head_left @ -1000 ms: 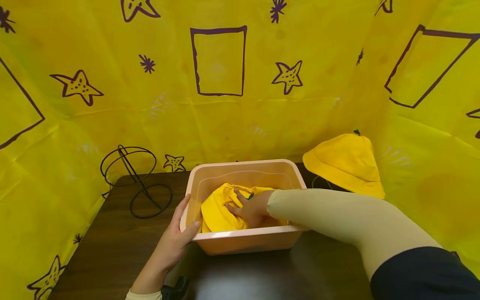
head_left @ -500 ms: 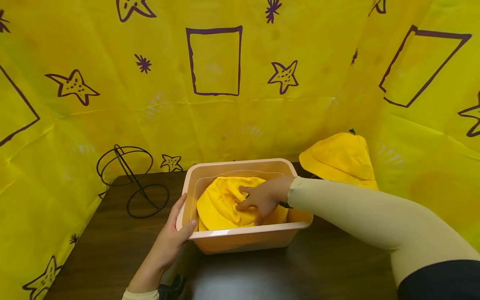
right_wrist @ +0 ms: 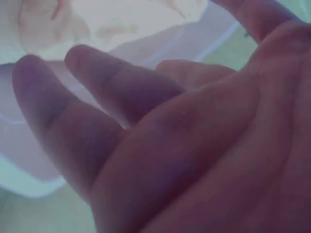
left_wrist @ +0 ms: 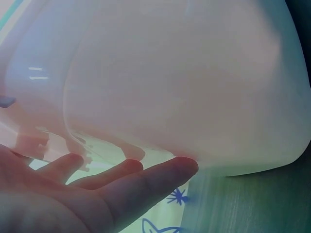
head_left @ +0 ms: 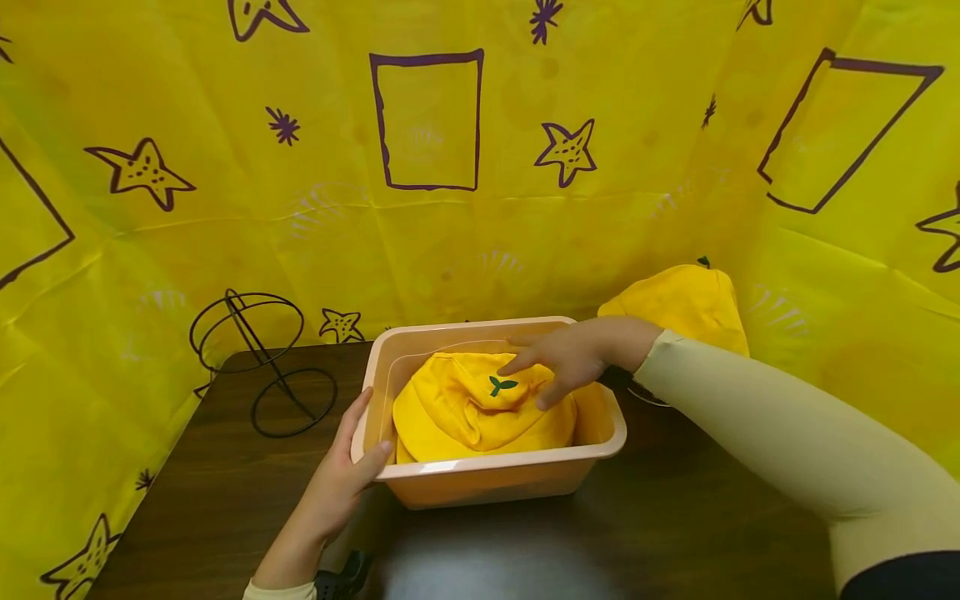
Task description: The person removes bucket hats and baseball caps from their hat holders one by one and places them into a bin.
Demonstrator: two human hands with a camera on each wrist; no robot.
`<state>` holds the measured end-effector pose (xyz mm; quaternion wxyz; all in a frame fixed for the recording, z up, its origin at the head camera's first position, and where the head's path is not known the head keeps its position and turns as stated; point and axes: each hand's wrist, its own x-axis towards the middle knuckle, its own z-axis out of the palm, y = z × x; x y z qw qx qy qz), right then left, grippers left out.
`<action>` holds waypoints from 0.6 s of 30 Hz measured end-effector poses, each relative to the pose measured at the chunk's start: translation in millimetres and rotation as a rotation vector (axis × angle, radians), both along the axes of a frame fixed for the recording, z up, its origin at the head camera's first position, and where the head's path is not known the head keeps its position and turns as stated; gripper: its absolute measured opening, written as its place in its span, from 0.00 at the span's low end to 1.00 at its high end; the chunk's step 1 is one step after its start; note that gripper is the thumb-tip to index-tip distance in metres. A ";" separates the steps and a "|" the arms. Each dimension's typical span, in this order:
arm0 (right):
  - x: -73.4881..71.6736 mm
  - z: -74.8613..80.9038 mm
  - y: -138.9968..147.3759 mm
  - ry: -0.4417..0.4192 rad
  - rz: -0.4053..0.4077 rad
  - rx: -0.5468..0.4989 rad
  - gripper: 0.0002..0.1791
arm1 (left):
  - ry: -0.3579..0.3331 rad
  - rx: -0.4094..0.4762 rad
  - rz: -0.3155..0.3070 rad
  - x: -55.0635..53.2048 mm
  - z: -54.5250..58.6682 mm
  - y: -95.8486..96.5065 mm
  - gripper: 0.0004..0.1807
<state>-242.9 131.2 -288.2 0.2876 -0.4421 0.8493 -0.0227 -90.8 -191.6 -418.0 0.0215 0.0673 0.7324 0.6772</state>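
A pinkish-beige plastic basin (head_left: pixel 487 487) stands on the table, with a yellow brimmed hat (head_left: pixel 431 417) inside it. The hat's crown is creased and bears a small green leaf sprout (head_left: pixel 502 385). My left hand (head_left: pixel 341 479) holds the basin's left rim, thumb over the edge; in the left wrist view its fingers lie along the outer wall. Over the basin's right side, my right hand (head_left: pixel 585 354) is spread, fingers pointing left above the hat. In the right wrist view nothing is between its fingers (right_wrist: pixel 124 82).
On the dark wooden table (head_left: pixel 202 475), a black wire stand (head_left: pixel 282 382) is at the back left. Another yellow hat (head_left: pixel 682 300) sits at the back right, partly behind my right hand. A yellow sheet (head_left: pixel 435 275) with drawn stars hangs behind.
My right hand has lifted off the hat in the basin and moved back to the right, uncovering the leaf sprout. The hat's crown looks rearranged. My left hand keeps its hold on the basin.
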 end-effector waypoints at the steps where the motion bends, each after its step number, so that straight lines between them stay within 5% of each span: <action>1: 0.3 2.6 3.3 0.018 -0.011 -0.024 0.38 | 0.002 -0.001 -0.001 0.2 0.1 -0.1 0.42; 10: -0.3 25.7 49.1 0.231 -0.192 -0.311 0.43 | 0.019 0.009 -0.013 0.2 0.3 -0.4 0.42; 18: 0.8 43.7 98.7 0.389 -0.434 -0.384 0.44 | 0.019 0.050 -0.024 1.2 -0.3 -0.1 0.42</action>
